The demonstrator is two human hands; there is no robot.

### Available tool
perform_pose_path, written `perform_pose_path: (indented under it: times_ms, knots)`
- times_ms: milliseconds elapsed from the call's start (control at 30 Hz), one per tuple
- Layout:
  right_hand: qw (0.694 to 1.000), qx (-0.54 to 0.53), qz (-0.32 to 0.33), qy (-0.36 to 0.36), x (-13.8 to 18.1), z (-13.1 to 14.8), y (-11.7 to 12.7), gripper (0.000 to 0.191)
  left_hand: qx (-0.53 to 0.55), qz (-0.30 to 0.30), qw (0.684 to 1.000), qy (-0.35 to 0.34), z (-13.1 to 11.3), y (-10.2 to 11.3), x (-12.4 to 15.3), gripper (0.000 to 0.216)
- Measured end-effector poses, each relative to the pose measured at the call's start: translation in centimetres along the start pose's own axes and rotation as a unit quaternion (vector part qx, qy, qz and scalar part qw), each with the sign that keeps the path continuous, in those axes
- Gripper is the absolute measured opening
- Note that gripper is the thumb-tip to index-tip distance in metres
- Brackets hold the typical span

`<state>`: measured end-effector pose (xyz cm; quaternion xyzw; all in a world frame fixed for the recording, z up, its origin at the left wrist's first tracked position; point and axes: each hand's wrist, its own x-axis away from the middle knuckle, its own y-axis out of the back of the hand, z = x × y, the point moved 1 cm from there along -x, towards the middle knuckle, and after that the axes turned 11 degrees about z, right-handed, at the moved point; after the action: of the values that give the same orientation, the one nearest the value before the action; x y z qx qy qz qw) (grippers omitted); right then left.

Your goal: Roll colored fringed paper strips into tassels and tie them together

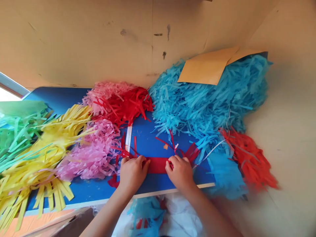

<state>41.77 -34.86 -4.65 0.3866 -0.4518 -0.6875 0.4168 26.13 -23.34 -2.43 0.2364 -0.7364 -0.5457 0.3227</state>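
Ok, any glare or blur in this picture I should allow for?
Head view: a white patch at the left edge looks blown out; head view: the orange-red fringe on the right is smeared by blur, its lower edge especially; head view: the left hand, right hand and red strip read clearer.

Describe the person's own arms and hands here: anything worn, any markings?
The left hand and right hand are bare, without gloves. The left forearm and right forearm are uncovered as far as the view reaches, with no sleeve showing. No watch, bracelet or ring is visible, and no clear markings stand out.
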Motion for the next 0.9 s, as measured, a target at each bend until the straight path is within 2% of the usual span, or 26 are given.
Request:
perform_pose_path:
  times_ms: [200,433,500,567,600,633,700,767,800,833,900]
  knots:
    - [1.0,-0.018,-0.011,-0.006,-0.1,-0.2,-0.1,0.019,-0.032,0.029,0.999,0.02,-0.2,0.1,-0.5,0.036]
    - [1.0,-0.021,-0.003,-0.008,0.1,-0.1,-0.1,0.021,-0.041,0.017,0.999,0.01,-0.1,-0.1,-0.5,0.035]
    - [1.0,-0.023,0.011,-0.016,0.1,-0.1,0.0,0.019,-0.041,-0.003,0.999,-0.002,-0.1,-0.2,-0.4,0.034]
    - [0.999,-0.027,0.008,-0.035,0.1,-0.2,0.2,0.009,-0.043,-0.063,0.997,-0.019,0.0,-0.3,-0.2,0.029]
    - [0.999,-0.026,-0.003,-0.047,0.1,-0.2,0.3,0.004,-0.049,-0.105,0.993,-0.038,0.1,-0.3,-0.1,0.025]
    - [0.998,-0.02,-0.019,-0.057,0.2,-0.3,0.6,0.01,-0.061,-0.139,0.986,-0.073,0.2,-0.2,0.1,0.02]
    - [0.997,0.002,-0.046,-0.068,0.3,-0.4,1.2,0.021,-0.093,-0.153,0.966,-0.186,0.3,0.0,0.2,0.019]
    - [0.996,0.026,-0.055,-0.064,0.4,-0.5,1.8,0.017,-0.123,-0.096,0.942,-0.296,0.4,0.3,0.3,0.023]
    - [0.997,0.029,-0.054,-0.048,0.5,-0.4,2.2,0.014,-0.129,-0.065,0.934,-0.326,0.5,0.6,0.3,0.025]
    - [0.999,0.022,-0.041,-0.012,0.6,-0.3,2.4,0.016,-0.13,-0.04,0.931,-0.339,0.4,1.0,0.3,0.025]
    - [0.994,-0.013,0.022,0.106,0.7,0.0,2.7,0.023,-0.117,-0.014,0.933,-0.339,0.2,1.8,0.3,0.025]
